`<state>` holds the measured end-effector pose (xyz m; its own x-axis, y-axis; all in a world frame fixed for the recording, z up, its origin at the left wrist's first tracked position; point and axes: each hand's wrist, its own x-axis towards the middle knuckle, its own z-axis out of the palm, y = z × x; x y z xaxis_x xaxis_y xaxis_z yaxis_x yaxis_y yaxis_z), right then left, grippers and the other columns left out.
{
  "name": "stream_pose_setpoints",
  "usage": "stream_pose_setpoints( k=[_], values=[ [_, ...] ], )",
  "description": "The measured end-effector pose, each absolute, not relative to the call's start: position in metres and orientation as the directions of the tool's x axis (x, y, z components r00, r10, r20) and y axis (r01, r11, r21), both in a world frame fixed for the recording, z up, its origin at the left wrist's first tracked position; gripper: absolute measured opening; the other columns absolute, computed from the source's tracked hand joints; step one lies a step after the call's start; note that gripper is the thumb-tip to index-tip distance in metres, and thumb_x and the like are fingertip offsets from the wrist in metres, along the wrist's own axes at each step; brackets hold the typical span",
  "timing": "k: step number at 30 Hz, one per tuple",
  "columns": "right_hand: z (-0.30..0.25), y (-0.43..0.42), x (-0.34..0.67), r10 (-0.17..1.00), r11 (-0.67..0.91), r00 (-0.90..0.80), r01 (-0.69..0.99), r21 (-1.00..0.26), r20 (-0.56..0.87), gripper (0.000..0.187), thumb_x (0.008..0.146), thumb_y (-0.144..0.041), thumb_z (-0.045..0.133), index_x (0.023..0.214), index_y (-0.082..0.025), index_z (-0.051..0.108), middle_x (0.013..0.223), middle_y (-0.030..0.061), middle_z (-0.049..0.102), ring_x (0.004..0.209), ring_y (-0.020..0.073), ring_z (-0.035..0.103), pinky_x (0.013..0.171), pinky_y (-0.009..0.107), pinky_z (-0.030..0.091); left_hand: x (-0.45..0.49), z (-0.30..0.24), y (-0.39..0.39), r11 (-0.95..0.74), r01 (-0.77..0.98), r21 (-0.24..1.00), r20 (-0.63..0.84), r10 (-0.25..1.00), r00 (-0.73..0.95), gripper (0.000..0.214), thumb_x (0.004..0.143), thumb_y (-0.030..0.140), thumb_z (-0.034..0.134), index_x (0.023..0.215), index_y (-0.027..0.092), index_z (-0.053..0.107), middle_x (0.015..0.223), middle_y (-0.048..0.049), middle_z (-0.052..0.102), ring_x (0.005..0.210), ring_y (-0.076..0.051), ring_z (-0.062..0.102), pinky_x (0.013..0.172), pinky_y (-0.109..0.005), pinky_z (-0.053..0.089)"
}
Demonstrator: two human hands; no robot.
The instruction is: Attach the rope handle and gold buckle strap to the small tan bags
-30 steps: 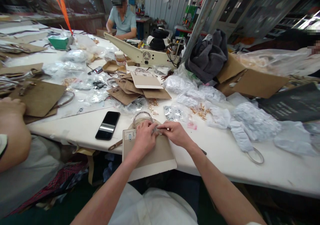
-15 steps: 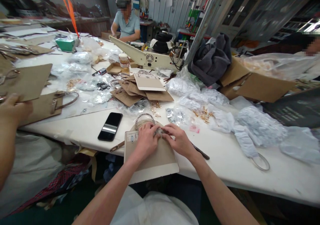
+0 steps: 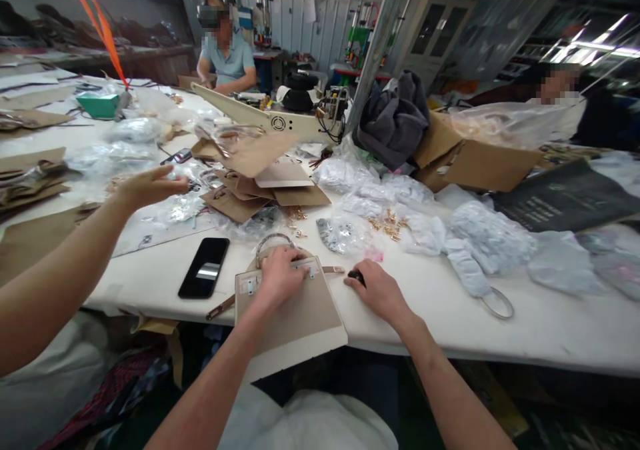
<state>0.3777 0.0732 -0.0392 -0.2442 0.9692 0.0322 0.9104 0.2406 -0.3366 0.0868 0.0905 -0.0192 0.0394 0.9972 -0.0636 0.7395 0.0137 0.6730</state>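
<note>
In front of me a taupe bag panel point(image 3: 305, 323) with a pale lower border lies partly over the table's front edge. My left hand point(image 3: 283, 277) grips its upper part, fingers over the top edge. Small metal fittings point(image 3: 313, 272) show beside the fingertips. A looped handle point(image 3: 273, 239) stands behind the panel, and brown strap ends point(image 3: 334, 269) stick out at both sides. My right hand point(image 3: 377, 290) is apart from the panel, closed around a dark tool handle point(image 3: 357, 277); the palm hides the rest of it.
A phone point(image 3: 205, 268) lies left of the panel. A co-worker's hand point(image 3: 155, 187) reaches in from the left near a stack of panels point(image 3: 240, 197). Plastic bags point(image 3: 345, 233), gold-coloured hardware point(image 3: 390, 223) and a cardboard box point(image 3: 490, 163) occupy the right side.
My right hand has left the panel's top edge, moved right and taken hold of the dark tool. The co-worker's hand has let go of a panel, now blurred above the stack.
</note>
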Motion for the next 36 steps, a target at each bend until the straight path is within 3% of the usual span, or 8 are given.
stream_pose_setpoints(
  k=[4,7,10,13,15,22,30,36],
  values=[
    [-0.041,0.064,0.382,0.972,0.221,-0.144,0.835,-0.504,0.187,0.022,0.107,-0.045,0.062,0.113,-0.024,0.060,0.100,0.0068,0.072,0.087,0.0266,0.069,0.075,0.037,0.050,0.082,-0.016,0.093,-0.017,0.728,0.685,-0.092,0.990,0.110,0.032,0.089,0.034,0.081,0.121,0.030,0.084,0.125,-0.0080,0.075,0.126,-0.033,0.065,0.114,-0.048,0.045],
    [-0.040,0.058,0.383,0.923,0.226,0.101,0.638,-0.736,0.371,0.033,0.103,-0.053,0.071,0.111,-0.025,0.057,0.091,0.0022,0.068,0.072,0.0202,0.064,0.069,0.033,0.051,0.081,-0.013,0.093,-0.009,0.727,0.686,-0.111,0.987,0.118,0.035,0.089,0.033,0.080,0.124,0.030,0.084,0.127,-0.0081,0.074,0.127,-0.032,0.064,0.116,-0.047,0.045],
    [-0.031,0.058,0.381,0.902,0.236,0.240,0.419,-0.877,0.358,0.038,0.099,-0.054,0.079,0.102,-0.025,0.054,0.080,-0.0033,0.059,0.060,0.0135,0.052,0.055,0.027,0.043,0.084,-0.012,0.092,0.029,0.752,0.659,-0.129,0.989,0.075,0.034,0.089,0.032,0.079,0.122,0.030,0.084,0.128,-0.0094,0.073,0.128,-0.034,0.063,0.116,-0.049,0.044],
    [-0.014,0.061,0.376,0.939,0.215,0.173,0.381,-0.899,0.298,0.036,0.101,-0.053,0.078,0.091,-0.023,0.060,0.065,-0.0060,0.050,0.052,0.0107,0.042,0.047,0.025,0.033,0.089,-0.013,0.093,0.050,0.763,0.645,-0.129,0.991,0.044,0.031,0.088,0.034,0.079,0.119,0.030,0.085,0.127,-0.0103,0.073,0.129,-0.036,0.062,0.115,-0.053,0.043],
    [0.000,0.063,0.366,0.945,0.233,0.152,0.317,-0.920,0.291,0.048,0.103,-0.053,0.076,0.072,-0.022,0.056,0.058,-0.0053,0.046,0.047,0.0102,0.039,0.044,0.026,0.030,0.091,-0.015,0.095,0.061,0.763,0.644,-0.132,0.991,0.033,0.030,0.087,0.035,0.079,0.115,0.031,0.086,0.126,-0.0106,0.074,0.129,-0.037,0.062,0.115,-0.055,0.043],
    [0.038,0.088,0.272,0.938,0.346,0.051,-0.179,-0.921,0.342,0.064,0.105,-0.057,0.072,0.058,-0.024,0.042,0.050,-0.0065,0.035,0.040,0.0091,0.033,0.039,0.028,0.022,0.092,-0.004,0.104,0.076,0.729,0.681,-0.192,0.978,0.077,0.025,0.078,0.024,0.077,0.099,0.032,0.088,0.112,-0.0054,0.083,0.117,-0.034,0.070,0.107,-0.051,0.047],
    [0.015,0.108,0.223,0.942,0.335,-0.002,-0.094,-0.937,0.337,0.068,0.097,-0.070,0.075,0.057,-0.025,0.043,0.049,-0.0055,0.038,0.043,0.0104,0.035,0.041,0.030,0.027,0.090,-0.006,0.105,0.089,0.709,0.699,-0.194,0.979,0.069,0.026,0.075,0.022,0.076,0.095,0.033,0.087,0.097,0.0001,0.084,0.109,-0.030,0.071,0.102,-0.045,0.048],
    [0.013,0.103,0.226,0.940,0.341,-0.026,-0.030,-0.940,0.342,0.070,0.099,-0.071,0.072,0.056,-0.024,0.043,0.050,-0.0041,0.039,0.043,0.0112,0.036,0.043,0.031,0.027,0.093,-0.017,0.106,0.113,0.742,0.661,-0.189,0.982,0.019,0.027,0.076,0.024,0.074,0.097,0.034,0.088,0.108,-0.0050,0.081,0.115,-0.035,0.066,0.102,-0.048,0.045]
  ],
)
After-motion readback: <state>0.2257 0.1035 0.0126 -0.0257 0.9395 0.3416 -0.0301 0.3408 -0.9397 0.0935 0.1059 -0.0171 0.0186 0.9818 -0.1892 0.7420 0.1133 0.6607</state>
